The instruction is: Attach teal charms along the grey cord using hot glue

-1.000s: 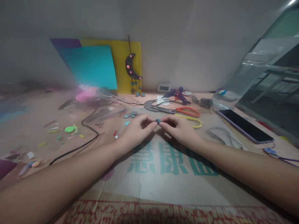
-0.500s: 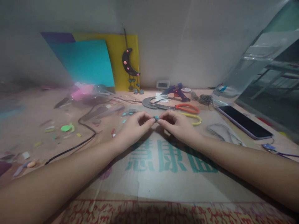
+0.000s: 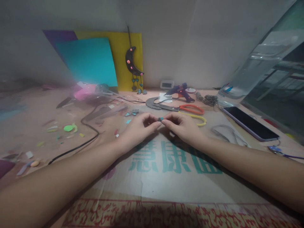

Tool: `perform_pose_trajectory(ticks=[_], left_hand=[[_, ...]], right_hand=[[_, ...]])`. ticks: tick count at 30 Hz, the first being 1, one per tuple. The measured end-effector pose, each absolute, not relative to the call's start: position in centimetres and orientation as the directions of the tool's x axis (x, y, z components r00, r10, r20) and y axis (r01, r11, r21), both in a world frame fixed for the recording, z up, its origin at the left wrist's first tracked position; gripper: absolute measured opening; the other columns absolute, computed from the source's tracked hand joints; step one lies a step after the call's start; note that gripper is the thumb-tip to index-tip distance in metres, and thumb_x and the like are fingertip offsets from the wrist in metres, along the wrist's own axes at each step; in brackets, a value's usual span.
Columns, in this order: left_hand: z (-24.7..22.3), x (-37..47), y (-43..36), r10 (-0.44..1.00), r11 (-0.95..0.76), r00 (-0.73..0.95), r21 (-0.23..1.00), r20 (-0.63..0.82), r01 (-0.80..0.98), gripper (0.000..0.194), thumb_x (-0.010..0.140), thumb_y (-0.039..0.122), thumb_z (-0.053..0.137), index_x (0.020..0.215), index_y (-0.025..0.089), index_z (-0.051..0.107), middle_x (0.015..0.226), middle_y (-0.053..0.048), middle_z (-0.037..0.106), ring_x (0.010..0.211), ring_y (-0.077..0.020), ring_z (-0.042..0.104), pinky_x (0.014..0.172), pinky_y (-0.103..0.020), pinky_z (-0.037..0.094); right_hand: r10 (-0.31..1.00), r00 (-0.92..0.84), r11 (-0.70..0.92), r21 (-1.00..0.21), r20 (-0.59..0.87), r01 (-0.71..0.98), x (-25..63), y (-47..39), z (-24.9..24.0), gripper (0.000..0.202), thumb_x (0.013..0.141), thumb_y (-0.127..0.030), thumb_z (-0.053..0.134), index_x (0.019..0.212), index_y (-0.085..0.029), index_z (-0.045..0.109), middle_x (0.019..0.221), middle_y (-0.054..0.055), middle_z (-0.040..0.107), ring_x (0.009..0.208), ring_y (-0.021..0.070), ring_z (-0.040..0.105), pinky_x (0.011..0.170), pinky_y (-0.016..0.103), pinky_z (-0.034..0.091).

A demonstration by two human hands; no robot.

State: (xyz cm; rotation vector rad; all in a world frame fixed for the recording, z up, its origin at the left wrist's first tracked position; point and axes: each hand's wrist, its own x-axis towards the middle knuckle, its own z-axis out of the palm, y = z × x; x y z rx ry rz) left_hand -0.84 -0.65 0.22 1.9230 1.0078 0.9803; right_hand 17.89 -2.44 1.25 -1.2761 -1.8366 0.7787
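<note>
Your left hand [image 3: 140, 127] and right hand [image 3: 183, 127] both pinch one tiny dark-and-teal piece [image 3: 161, 119] at the fingertips, over the table [image 3: 152, 94] toward its back edge, so a loosened pinch could drop it among similar teal bits [image 3: 128, 121], while squeezing unevenly could misshape it.

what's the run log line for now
left hand: pinching small teal-gray piece; right hand: pinching same piece; glue gun: beyond hands; phone: right of hands
</note>
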Motion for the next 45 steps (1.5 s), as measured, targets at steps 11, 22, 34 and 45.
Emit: perform_pose_trajectory(ticks=[11, 22, 34, 45], left_hand=[[0.66, -0.71, -0.83, 0.895, -0.39, 0.363, 0.85, 0.26, 0.354, 0.02, 0.087, 0.035, 0.057, 0.084, 0.016, 0.062, 0.083, -0.002, 0.064, 0.081, -0.0171, 0.059, 0.073, -0.029, 0.044], [0.83, -0.69, -1.06, 0.9, -0.372, 0.358, 0.869, 0.25, 0.327, 0.019, 0.087, 0.034, 0.058, 0.082, 0.016, 0.062, 0.083, -0.002, 0.065, 0.08, -0.0159, 0.06, 0.073, -0.027, 0.044], [-0.1, -0.86, -0.4, 0.923, -0.341, 0.291, 0.884, 0.251, 0.32, 0.021, 0.086, 0.037, 0.06, 0.088, 0.017, 0.066, 0.088, -0.004, 0.069, 0.081, -0.018, 0.062, 0.072, -0.03, 0.047], [-0.02, -0.86, -0.23, 0.935, -0.271, 0.299, 0.929, 0.192, 0.251, 0.018, 0.081, 0.031, 0.065, 0.093, 0.018, 0.068, 0.096, -0.006, 0.072, 0.087, -0.0201, 0.066, 0.082, -0.035, 0.051]], right_hand=[[0.927, -0.244, 0.369, -0.809, 0.285, 0.457, 18.04, -2.1, 0.92, 0.023, 0.088, -0.038, 0.058, 0.086, -0.016, 0.065, 0.06, -0.002, 0.058, 0.056, 0.0117, 0.053, 0.053, 0.023, 0.039], [0.904, -0.271, 0.428, -0.726, 0.332, 0.539, 17.77, -2.35, 1.02, 0.016, 0.087, -0.031, 0.059, 0.082, -0.016, 0.065, 0.067, 0.0, 0.064, 0.06, 0.0115, 0.056, 0.056, 0.024, 0.041], [0.894, -0.187, 0.439, -0.71, 0.408, 0.551, 17.76, -2.4, 1.29, 0.01, 0.085, -0.025, 0.063, 0.078, -0.017, 0.061, 0.069, -0.001, 0.062, 0.059, 0.0108, 0.052, 0.055, 0.024, 0.039], [0.904, -0.199, 0.428, -0.78, 0.379, 0.457, 17.82, -2.27, 1.0, 0.012, 0.086, -0.028, 0.061, 0.083, -0.019, 0.053, 0.072, -0.002, 0.059, 0.062, 0.012, 0.055, 0.057, 0.025, 0.042]])
